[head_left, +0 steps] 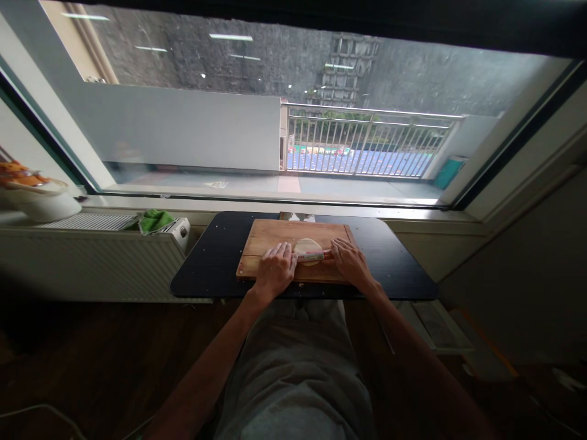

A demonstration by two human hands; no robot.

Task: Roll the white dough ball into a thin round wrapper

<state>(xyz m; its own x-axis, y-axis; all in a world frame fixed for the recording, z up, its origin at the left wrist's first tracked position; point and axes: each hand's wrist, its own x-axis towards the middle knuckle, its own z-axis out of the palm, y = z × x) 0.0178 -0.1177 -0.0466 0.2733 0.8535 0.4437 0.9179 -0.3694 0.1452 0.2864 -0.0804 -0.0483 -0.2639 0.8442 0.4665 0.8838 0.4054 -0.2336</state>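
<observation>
Left hand (276, 266) and right hand (351, 260) are pressing a red-and-white round stick (312, 256), grip unclear. Pale round dough (306, 245) is already lying flat between a brown wooden board's (270, 232) side edges; what's left isn't showing.

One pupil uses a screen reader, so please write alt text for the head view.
A person's left hand and right hand rest on a slim red-and-white rod lying across a pale, flat, dough-like disc on a rectangular brown wooden board. The board lies on a black, round-cornered table before a wide glass window.
</observation>
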